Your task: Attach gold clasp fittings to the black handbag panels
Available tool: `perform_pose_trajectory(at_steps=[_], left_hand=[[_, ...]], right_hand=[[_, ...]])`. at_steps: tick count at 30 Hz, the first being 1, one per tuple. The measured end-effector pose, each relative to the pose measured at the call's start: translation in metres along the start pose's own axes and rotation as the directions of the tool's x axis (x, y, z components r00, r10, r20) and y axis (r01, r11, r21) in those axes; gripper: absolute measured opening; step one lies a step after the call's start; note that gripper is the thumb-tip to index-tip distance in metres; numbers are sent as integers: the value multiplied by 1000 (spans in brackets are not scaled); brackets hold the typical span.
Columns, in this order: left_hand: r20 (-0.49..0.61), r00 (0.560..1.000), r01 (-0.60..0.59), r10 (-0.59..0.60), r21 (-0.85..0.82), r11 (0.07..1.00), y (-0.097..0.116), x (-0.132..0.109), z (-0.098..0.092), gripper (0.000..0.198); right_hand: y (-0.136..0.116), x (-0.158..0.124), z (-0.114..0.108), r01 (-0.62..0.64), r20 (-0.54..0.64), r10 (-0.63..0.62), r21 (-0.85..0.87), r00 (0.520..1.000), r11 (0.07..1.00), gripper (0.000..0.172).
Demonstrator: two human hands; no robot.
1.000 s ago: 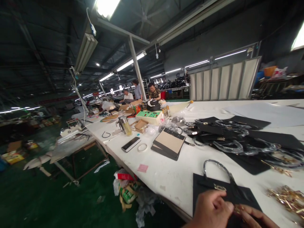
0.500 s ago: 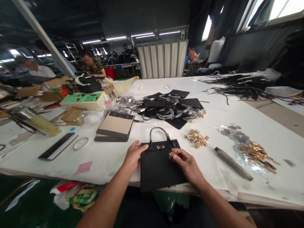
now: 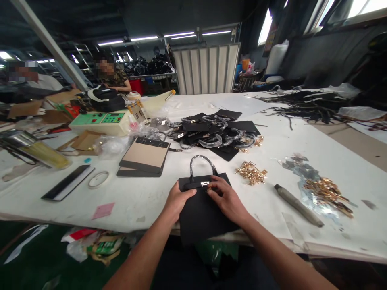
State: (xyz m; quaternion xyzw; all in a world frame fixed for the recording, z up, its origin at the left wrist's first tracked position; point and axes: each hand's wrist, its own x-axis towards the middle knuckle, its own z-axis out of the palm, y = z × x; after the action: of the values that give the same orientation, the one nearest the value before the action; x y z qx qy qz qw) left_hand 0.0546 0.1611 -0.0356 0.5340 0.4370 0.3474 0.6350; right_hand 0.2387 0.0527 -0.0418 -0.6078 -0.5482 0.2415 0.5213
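Note:
A black handbag panel (image 3: 201, 219) lies at the table's front edge, its plastic-wrapped handle (image 3: 203, 158) standing up at the far side. My left hand (image 3: 176, 202) grips the panel's left edge, thumb resting on top by the black strap (image 3: 191, 185). Near the strap's middle sits a shiny metal clasp plate (image 3: 204, 183). Beside that plate, my right hand (image 3: 224, 198) pinches a small gold metal fitting, mostly hidden by the fingertips. To the right lies a pile of gold metal fittings (image 3: 251, 173).
Several black panels with wrapped handles (image 3: 214, 135) are heaped beyond the bag. Right of it lie a grey rod-shaped tool (image 3: 298, 205) and more gold hardware (image 3: 326, 193) on plastic. At left are beige-faced panels (image 3: 145, 155), a tape roll (image 3: 98, 180) and a green-topped machine (image 3: 101, 121).
My right hand has moved left with the gold fitting, from the panel's right side to the clasp plate. My left thumb has shifted inward beside the strap. The view has moved slightly.

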Motion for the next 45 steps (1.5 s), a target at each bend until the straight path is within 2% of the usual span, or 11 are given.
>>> perform_pose_trajectory(at_steps=[5, 8, 11, 13, 16, 18, 20, 22, 26, 35, 45], left_hand=[[-32, 996, -78, 81, 88, 993, -5, -3, -1, 49], [-48, 991, -119, 127, 143, 983, -3, -6, 2, 49], [-70, 992, -96, 107, 143, 985, 3, -10, 7, 46], [-46, 998, -43, 45, 38, 998, 8, -13, 10, 45], [162, 976, 184, -143, -279, 942, 12, -18, 9, 52], [351, 900, 399, -260, -416, 817, 11, -18, 6, 58], [448, 834, 525, -323, -463, 714, 9, -17, 3, 60], [472, 812, 565, -343, -489, 664, 7, -14, 0, 58], [488, 785, 611, -383, -508, 606, 4, -8, -1, 48], [475, 808, 574, -348, -505, 645, -4, -1, -1, 44], [530, 785, 599, -320, -521, 608, -8, 3, -1, 42]], right_hand=[[-20, 15, 4, 81, 156, -65, -96, 986, 992, 14], [-41, 9, -1, -85, 261, 42, 157, 965, 984, 26], [-62, 2, -4, -206, 328, 65, 416, 942, 886, 35], [-68, 2, -6, -243, 321, 65, 554, 945, 796, 35], [-58, 7, -16, -249, 242, 113, 663, 964, 706, 36], [-42, 11, -26, -226, 162, 162, 562, 973, 796, 41], [-24, 14, -37, -197, 103, 172, 324, 980, 925, 42], [-11, 16, -45, -125, 93, 119, 66, 989, 990, 37], [-3, 20, -51, 90, 159, -54, -232, 986, 968, 25], [-7, 36, -47, 154, 291, -36, -395, 956, 906, 16], [-21, 54, -52, 376, 521, -126, -409, 844, 831, 21]])
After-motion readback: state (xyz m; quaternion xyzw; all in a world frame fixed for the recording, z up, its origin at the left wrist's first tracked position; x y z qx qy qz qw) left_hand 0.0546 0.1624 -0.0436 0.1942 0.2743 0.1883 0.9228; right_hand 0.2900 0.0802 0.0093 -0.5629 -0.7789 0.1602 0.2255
